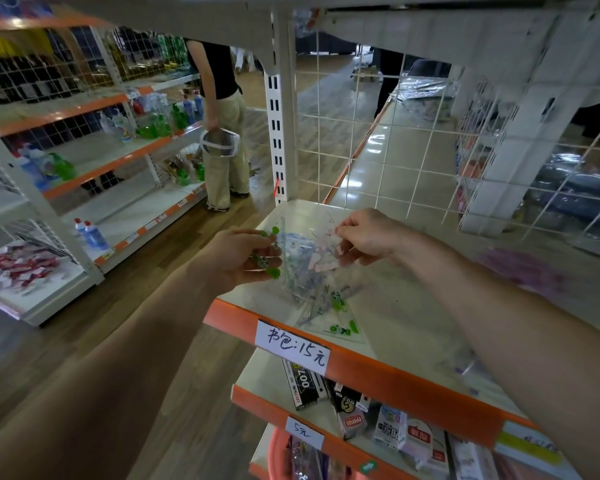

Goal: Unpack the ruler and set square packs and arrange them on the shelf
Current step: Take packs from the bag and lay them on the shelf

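Note:
A clear plastic pack of rulers and set squares (303, 263) with blue, pink and green print hangs above the white shelf (413, 306). My left hand (243, 259) grips its left side, fingers curled round green-printed pieces. My right hand (364, 237) pinches the pack's upper right edge. A transparent set square with green print (336, 318) lies flat on the shelf below the pack, near the orange front edge.
A wire mesh panel (378, 133) backs the shelf, with a white upright post (278, 133) at its left. Lower shelves hold boxed stationery (361, 410). A person (222, 133) stands in the aisle by shelves of bottles (118, 133). A handwritten price label (293, 346) sits on the shelf edge.

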A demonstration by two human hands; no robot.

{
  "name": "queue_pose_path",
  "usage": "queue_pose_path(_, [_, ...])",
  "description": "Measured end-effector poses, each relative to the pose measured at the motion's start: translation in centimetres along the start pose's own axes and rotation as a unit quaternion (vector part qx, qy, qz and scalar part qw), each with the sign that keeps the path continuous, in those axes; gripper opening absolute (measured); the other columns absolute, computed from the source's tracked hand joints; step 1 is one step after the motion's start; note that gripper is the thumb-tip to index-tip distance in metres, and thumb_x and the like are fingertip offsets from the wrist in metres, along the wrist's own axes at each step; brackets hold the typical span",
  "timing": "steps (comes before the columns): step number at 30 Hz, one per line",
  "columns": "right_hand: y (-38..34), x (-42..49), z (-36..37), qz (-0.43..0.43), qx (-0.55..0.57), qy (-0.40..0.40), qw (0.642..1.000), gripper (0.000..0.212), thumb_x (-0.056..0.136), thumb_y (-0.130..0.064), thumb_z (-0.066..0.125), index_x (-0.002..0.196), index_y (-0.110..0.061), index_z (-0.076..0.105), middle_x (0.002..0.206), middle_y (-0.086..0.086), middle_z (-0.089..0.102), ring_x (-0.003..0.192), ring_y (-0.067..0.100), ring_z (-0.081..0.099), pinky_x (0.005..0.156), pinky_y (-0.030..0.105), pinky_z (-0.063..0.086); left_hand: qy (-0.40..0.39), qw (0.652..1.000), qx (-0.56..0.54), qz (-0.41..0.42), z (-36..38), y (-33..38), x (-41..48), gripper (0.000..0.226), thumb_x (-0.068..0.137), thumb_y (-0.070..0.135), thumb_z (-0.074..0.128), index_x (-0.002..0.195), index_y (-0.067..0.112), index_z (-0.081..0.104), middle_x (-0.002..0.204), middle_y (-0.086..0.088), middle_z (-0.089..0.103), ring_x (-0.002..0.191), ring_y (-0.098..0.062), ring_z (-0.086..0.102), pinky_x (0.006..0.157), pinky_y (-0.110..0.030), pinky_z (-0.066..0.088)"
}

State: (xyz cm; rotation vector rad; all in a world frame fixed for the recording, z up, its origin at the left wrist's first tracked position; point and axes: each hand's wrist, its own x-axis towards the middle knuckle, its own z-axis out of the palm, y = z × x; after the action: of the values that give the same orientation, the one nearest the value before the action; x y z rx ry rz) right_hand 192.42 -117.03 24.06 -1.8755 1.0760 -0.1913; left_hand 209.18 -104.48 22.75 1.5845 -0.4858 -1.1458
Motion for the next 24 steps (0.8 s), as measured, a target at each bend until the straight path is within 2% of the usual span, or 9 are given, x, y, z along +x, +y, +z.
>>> queue_pose_path(3, [-0.1, 0.1, -0.1, -0.005, -0.030, 0.021, 0.999, 0.018, 0.100, -0.011, 0.041, 0.098, -0.011, 0.058, 0.069, 0.002, 0.061, 0.049, 0.006, 0.060, 0.043, 0.014, 0.039, -0.006, 1.000, -0.020, 0.002, 0.2, 0.1, 0.0, 0.016, 0.095, 0.004, 0.051, 0.108, 0.002, 0.059, 0.089, -0.012, 0.067, 0.077, -0.024, 0.068, 0.061, -0.036, 0.057])
queue_pose_path(7, [0.1, 0.2, -0.9, 0.019, 0.023, 0.038, 0.999, 0.033, 0.092, 0.007, 0.042, 0.120, 0.000, 0.059, 0.069, 0.004, 0.057, 0.056, 0.010, 0.055, 0.044, 0.016, 0.046, -0.007, 0.998, -0.065, -0.006, 0.0, -0.1, 0.4, 0.008, 0.094, 0.007, 0.051, 0.097, 0.005, 0.059, 0.084, -0.009, 0.065, 0.077, -0.022, 0.066, 0.069, -0.038, 0.053])
queue_pose_path(9, [0.3, 0.1, -1.2, 0.027, 0.024, 0.040, 0.999, 0.038, 0.091, 0.007, 0.043, 0.125, -0.007, 0.057, 0.074, 0.003, 0.059, 0.059, 0.008, 0.057, 0.049, 0.018, 0.048, -0.006, 0.996, -0.084, -0.018, 0.0, -0.3, 0.4, 0.007, 0.093, 0.009, 0.054, 0.091, 0.006, 0.060, 0.077, -0.007, 0.062, 0.073, -0.019, 0.063, 0.069, -0.035, 0.053])
queue_pose_path(11, [0.5, 0.1, -1.3, 0.029, 0.013, 0.032, 0.999, 0.036, 0.092, 0.004, 0.045, 0.122, -0.013, 0.057, 0.076, 0.003, 0.060, 0.059, 0.007, 0.058, 0.051, 0.019, 0.048, -0.005, 0.995, -0.095, -0.030, 0.1, -0.5, 0.5, 0.006, 0.091, 0.009, 0.056, 0.088, 0.007, 0.061, 0.074, -0.006, 0.061, 0.071, -0.018, 0.060, 0.070, -0.034, 0.054])
queue_pose_path(14, [0.7, -0.2, -1.7, 0.019, 0.006, -0.010, 1.000, 0.033, 0.089, 0.004, 0.054, 0.117, -0.012, 0.061, 0.077, 0.003, 0.061, 0.062, 0.007, 0.056, 0.054, 0.018, 0.048, -0.007, 0.993, -0.109, -0.042, 0.3, -0.9, 0.6, 0.006, 0.091, 0.009, 0.057, 0.087, 0.008, 0.060, 0.074, -0.006, 0.058, 0.070, -0.017, 0.058, 0.066, -0.032, 0.055])
queue_pose_path(17, [1.2, -0.6, -3.0, -0.024, -0.009, -0.036, 0.999, 0.027, 0.086, -0.001, 0.062, 0.106, -0.019, 0.068, 0.088, -0.002, 0.068, 0.079, 0.008, 0.059, 0.063, 0.018, 0.048, -0.025, 0.991, -0.123, -0.050, 1.0, -1.0, 0.8, 0.003, 0.091, 0.008, 0.058, 0.089, 0.008, 0.060, 0.073, -0.005, 0.058, 0.071, -0.016, 0.057, 0.059, -0.028, 0.057])
queue_pose_path(19, [1.3, -1.1, -4.2, -0.046, -0.010, -0.028, 0.998, 0.018, 0.087, -0.007, 0.064, 0.096, -0.021, 0.069, 0.088, -0.006, 0.070, 0.082, 0.006, 0.061, 0.069, 0.019, 0.048, -0.045, 0.990, -0.123, -0.051, 2.0, -0.8, 0.8, 0.004, 0.091, 0.008, 0.057, 0.089, 0.008, 0.060, 0.072, -0.006, 0.060, 0.070, -0.017, 0.059, 0.059, -0.029, 0.058])
queue_pose_path(24, [2.2, -2.8, -7.6, -0.064, -0.027, 0.012, 0.997, 0.011, 0.089, -0.008, 0.063, 0.095, -0.014, 0.070, 0.080, -0.006, 0.071, 0.073, 0.003, 0.063, 0.061, 0.016, 0.049, -0.132, 0.981, -0.131, -0.050, 5.9, 0.0, 1.0, 0.012, 0.093, 0.005, 0.048, 0.091, 0.006, 0.060, 0.082, -0.012, 0.064, 0.076, -0.024, 0.063, 0.062, -0.035, 0.058])
